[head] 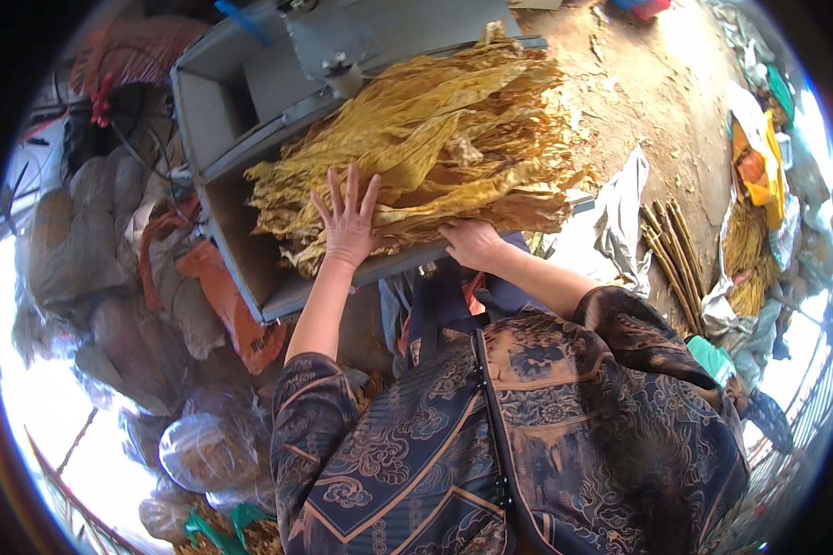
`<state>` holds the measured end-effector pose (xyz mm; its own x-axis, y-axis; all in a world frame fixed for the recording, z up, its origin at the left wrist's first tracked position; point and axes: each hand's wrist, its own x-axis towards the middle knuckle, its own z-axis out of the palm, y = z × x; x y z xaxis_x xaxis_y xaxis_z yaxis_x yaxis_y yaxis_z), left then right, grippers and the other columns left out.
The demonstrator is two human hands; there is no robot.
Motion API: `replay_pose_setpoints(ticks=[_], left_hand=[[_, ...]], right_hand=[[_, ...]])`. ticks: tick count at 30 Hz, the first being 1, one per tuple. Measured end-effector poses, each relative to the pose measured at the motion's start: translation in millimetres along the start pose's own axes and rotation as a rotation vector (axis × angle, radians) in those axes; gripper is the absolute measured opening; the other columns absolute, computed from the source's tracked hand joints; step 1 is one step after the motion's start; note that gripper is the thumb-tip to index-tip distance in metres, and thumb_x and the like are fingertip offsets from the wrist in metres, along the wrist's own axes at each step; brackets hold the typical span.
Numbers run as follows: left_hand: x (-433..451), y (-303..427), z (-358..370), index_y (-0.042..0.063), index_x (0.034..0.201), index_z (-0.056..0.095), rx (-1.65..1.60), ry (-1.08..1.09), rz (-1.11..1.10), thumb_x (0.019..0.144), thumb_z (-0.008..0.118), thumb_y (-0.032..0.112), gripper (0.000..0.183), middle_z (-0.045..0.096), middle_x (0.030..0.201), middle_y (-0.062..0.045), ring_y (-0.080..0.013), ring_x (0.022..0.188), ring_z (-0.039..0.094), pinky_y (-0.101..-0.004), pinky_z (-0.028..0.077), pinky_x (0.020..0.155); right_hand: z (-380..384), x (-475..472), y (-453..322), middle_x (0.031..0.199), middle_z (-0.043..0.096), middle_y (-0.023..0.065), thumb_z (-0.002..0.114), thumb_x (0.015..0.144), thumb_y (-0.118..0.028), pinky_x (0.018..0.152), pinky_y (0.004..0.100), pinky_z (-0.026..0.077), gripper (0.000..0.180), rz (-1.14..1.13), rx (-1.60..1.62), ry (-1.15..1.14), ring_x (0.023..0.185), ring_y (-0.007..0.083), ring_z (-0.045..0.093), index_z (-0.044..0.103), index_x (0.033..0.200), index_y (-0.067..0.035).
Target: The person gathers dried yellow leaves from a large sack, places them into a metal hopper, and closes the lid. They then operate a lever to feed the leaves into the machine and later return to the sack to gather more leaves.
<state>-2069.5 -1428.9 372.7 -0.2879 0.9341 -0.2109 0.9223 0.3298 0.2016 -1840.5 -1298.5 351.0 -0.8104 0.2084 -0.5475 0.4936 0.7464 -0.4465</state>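
A thick pile of dried yellow-brown leaves, which look like cured tobacco, (430, 139) lies across a grey metal box or trough (229, 229), its right end reaching past the box. My left hand (349, 225) rests on the leaves near their left end, fingers spread and palm down. Along the near edge of the pile is my right hand (468, 243), its fingers curled against the lower leaves by the box's rim. Its fingertips are partly hidden, so whether they grip a leaf does not show.
Filled plastic bags (208, 451) and an orange bag (233, 305) crowd the left side. To the right lie a bundle of sticks (673, 257), a whitish sheet (624, 222) and more bags. Leaf scraps litter the earthen floor (638, 90).
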Motion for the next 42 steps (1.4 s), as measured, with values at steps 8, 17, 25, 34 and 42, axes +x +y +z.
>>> replay_pose_setpoints(ticks=[8,17,25,34,42], left_hand=[[2.3,8.6,67.2,0.028,0.158,0.011,0.212,0.038,-0.018,0.049,0.087,0.059,0.136,-0.004,0.163,-0.018,-0.0492,0.147,-0.008,-0.0774,0.001,0.108],[-1.0,1.5,77.5,0.036,0.155,0.018,0.097,0.195,0.052,0.047,0.09,0.051,0.131,0.006,0.163,-0.016,-0.0487,0.148,0.002,-0.0768,0.002,0.109],[-12.8,-1.6,66.8,0.034,0.155,0.02,0.144,0.287,0.071,0.043,0.091,0.052,0.134,0.008,0.163,-0.017,-0.0469,0.148,0.001,-0.075,-0.001,0.11],[-21.3,9.1,48.8,0.03,0.155,0.022,0.021,0.248,0.093,0.041,0.088,0.06,0.135,0.004,0.163,-0.018,-0.046,0.149,-0.001,-0.074,-0.003,0.109],[-14.4,11.3,32.5,0.037,0.154,0.023,-0.006,0.123,0.08,0.041,0.089,0.059,0.133,0.002,0.164,-0.015,-0.0436,0.149,-0.001,-0.0713,0.002,0.112]], right_hand=[[31.7,8.2,9.3,0.151,0.037,0.0215,0.059,0.085,-0.035,0.114,0.0488,0.03,0.074,-0.051,-0.063,0.068,0.138,0.0387,0.037,0.034,0.147,-0.003],[-100.9,-97.9,7.7,0.094,0.073,0.0092,0.072,0.086,-0.011,0.074,0.0303,0.056,0.017,-0.163,0.929,0.214,0.085,0.0185,0.07,0.073,0.102,-0.005],[-119.7,-49.0,67.6,0.112,0.061,0.0041,0.078,0.074,-0.021,0.104,0.0438,0.035,0.04,0.181,-0.128,0.633,0.119,0.0251,0.049,0.067,0.111,-0.013],[-123.3,-39.2,59.2,0.107,0.061,0.0033,0.075,0.077,-0.023,0.104,0.0428,0.036,0.036,-0.06,-0.219,0.525,0.116,0.0225,0.052,0.066,0.111,-0.013],[-153.8,0.3,85.0,0.099,0.069,0.0142,0.066,0.091,-0.026,0.082,0.0367,0.055,0.026,-0.074,0.045,0.313,0.089,0.0262,0.068,0.07,0.107,-0.006]])
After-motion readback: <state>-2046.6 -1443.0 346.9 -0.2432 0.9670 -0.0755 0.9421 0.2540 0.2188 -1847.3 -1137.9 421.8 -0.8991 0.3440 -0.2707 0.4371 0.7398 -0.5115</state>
